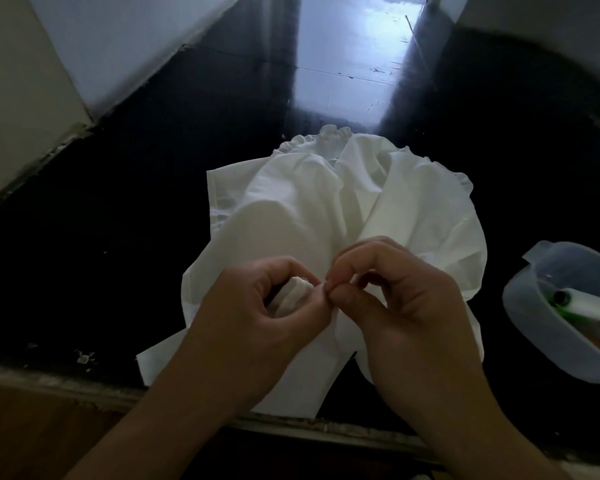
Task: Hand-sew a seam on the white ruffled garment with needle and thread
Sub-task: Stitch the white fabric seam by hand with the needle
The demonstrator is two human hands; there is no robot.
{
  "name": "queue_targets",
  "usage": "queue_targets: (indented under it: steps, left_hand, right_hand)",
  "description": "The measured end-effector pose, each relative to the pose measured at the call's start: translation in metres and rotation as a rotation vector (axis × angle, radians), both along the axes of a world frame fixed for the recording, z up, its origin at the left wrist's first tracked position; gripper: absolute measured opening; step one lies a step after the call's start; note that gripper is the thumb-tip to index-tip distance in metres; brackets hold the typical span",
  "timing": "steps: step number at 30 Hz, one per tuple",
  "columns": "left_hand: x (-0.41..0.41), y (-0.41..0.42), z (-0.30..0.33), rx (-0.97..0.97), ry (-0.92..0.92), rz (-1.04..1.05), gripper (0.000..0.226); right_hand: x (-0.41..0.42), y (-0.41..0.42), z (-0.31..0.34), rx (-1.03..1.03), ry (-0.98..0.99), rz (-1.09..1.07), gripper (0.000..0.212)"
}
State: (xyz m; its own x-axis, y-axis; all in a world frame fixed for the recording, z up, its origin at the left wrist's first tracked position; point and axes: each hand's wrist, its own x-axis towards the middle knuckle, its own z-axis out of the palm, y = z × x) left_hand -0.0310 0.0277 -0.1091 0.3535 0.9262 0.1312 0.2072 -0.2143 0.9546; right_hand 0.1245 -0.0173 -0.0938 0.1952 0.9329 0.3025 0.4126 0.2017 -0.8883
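**White cloth gathered between two hands**

White cotton, the ruffled garment [343, 209] lies spread on a glossy black floor [118, 237], its frilled edge [329, 133] pointing toward twelve o'clock and its plain hem trailing toward six. Both hands meet over its near part, at about six o'clock from the cloth's middle.

The left hand [257, 313] is curled round a bunched fold of the garment, which shows white in the hollow between thumb and fingers. The right hand [406, 306] is just beside it, thumb and forefinger pinched together at the edge of that same fold; whether a needle or thread lies in the pinch cannot be told, it is too fine to see.

At three o'clock from the hands, apart from the cloth, stands a translucent plastic tub [534, 327] holding a spool of white thread [584, 303] and something green. A pale wall [111, 39] runs along the ten o'clock side.
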Motion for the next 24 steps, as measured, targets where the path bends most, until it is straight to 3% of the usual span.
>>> queue_targets:
  steps: [7, 10, 14, 17, 24]
  left_hand:
    - [0.003, -0.002, 0.004, 0.153, 0.180, 0.063, 0.024]
    - [0.003, -0.001, -0.005, 0.181, 0.261, 0.051, 0.023]
    - [0.001, 0.002, -0.009, 0.158, 0.264, 0.087, 0.025]
    - [-0.001, 0.008, -0.008, 0.117, 0.225, 0.155, 0.024]
    - [-0.007, 0.022, -0.010, -0.005, 0.064, 0.374, 0.023]
  right_hand:
    - [-0.004, -0.001, 0.004, -0.041, 0.592, -0.088, 0.022]
    - [-0.002, 0.000, 0.014, -0.023, 0.694, -0.097, 0.008]
    - [0.014, 0.002, 0.027, -0.024, 0.757, -0.079, 0.012]
    - [0.028, -0.001, 0.031, -0.082, 0.618, -0.177, 0.017]
    - [0.054, -0.006, 0.004, -0.353, -0.206, -0.168, 0.017]
